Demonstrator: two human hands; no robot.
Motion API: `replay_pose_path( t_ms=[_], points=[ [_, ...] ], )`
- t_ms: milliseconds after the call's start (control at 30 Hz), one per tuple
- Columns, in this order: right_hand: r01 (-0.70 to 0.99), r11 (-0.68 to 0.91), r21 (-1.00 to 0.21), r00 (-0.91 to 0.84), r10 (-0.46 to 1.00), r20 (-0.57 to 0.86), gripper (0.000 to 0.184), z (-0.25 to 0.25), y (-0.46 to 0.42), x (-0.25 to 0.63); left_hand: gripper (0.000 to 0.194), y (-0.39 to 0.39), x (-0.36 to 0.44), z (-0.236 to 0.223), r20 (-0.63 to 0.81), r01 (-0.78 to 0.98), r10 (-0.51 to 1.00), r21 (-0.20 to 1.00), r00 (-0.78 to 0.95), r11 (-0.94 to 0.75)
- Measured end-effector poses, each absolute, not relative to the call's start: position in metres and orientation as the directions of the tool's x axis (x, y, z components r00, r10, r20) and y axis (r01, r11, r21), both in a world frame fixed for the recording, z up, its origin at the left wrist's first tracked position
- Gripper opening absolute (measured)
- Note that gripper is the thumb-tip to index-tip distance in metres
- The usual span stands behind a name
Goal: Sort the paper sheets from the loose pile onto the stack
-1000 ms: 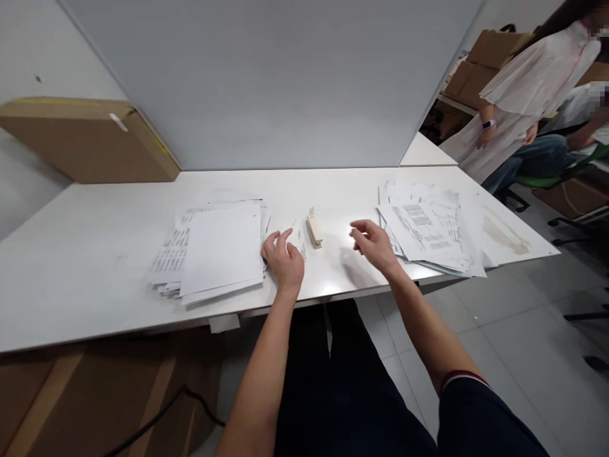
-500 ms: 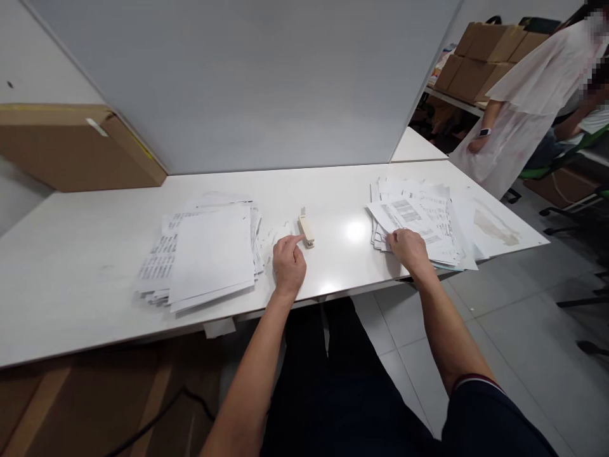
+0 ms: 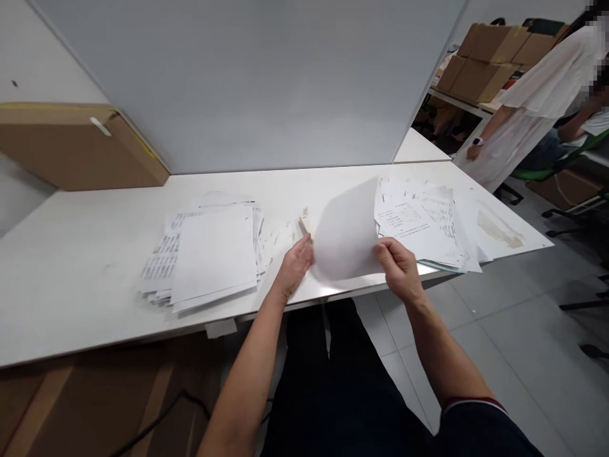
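Note:
My right hand (image 3: 398, 266) is closed on the right edge of a white paper sheet (image 3: 349, 231), pinching it between thumb and fingers. The sheet is curved and held up above the table, its plain side toward me. Beside the sheet's left edge is my left hand (image 3: 295, 265), fingers stretched out and thumb apart; whether it touches the paper is unclear. Just beyond those fingertips lies a cream stapler (image 3: 305, 222), partly hidden by the hand and sheet. A printed paper stack (image 3: 419, 222) lies to the right, and another paper stack (image 3: 214, 254) to the left.
The white table (image 3: 95, 254) runs against a tall grey panel (image 3: 257, 82). A cardboard box (image 3: 71, 152) stands at the back left. On the far right, a person in a pale garment (image 3: 518, 127) stands near stacked cartons (image 3: 480, 60) and chairs.
My right hand has lifted the top sheet from the right stack and brought it left, uncovering another printed page. My left hand has shifted slightly right and opened out from its pointing pose.

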State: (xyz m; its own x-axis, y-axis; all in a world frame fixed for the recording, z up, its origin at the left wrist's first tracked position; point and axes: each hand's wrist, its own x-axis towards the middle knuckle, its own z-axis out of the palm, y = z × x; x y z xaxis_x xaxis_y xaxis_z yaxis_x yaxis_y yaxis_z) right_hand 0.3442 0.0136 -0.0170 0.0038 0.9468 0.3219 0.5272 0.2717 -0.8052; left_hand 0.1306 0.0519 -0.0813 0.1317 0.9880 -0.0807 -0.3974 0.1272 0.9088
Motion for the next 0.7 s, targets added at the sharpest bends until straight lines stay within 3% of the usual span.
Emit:
replay_pose_path(
  t_ms=[133,233,300,367,467,567,700],
  points=[
    [0.411,0.203,-0.889,-0.09,0.979,0.183,0.034,-0.026,0.015,0.339,0.051,0.048,0.125,-0.074,-0.15,-0.477,0.984,0.861,0.094,0.177],
    [0.484,0.117,-0.867,-0.03,0.993,0.117,0.041,-0.035,0.04,0.358,0.042,0.048,0.126,-0.074,-0.131,-0.524,0.991,0.842,0.04,0.132],
    [0.663,0.064,-0.746,0.14,0.968,0.208,0.04,-0.04,0.066,0.375,0.042,0.05,0.127,-0.075,-0.114,-0.53,0.993,0.841,0.028,0.112],
    [0.84,-0.071,-0.539,0.256,0.926,0.277,0.041,-0.045,0.093,0.387,0.043,0.051,0.129,-0.077,-0.107,-0.527,0.994,0.843,0.034,0.108],
    [0.918,-0.251,-0.307,0.31,0.937,0.16,0.05,-0.049,0.121,0.391,0.045,0.052,0.131,-0.079,-0.103,-0.523,0.994,0.846,0.035,0.106],
    [0.927,-0.322,-0.191,0.34,0.938,0.071,0.04,-0.052,0.132,0.382,0.049,0.051,0.131,-0.079,-0.105,-0.518,0.994,0.849,0.029,0.105],
    [0.928,-0.343,-0.148,0.357,0.93,0.087,0.031,-0.053,0.13,0.376,0.05,0.051,0.131,-0.078,-0.134,-0.528,0.991,0.84,0.022,0.125]
  ],
)
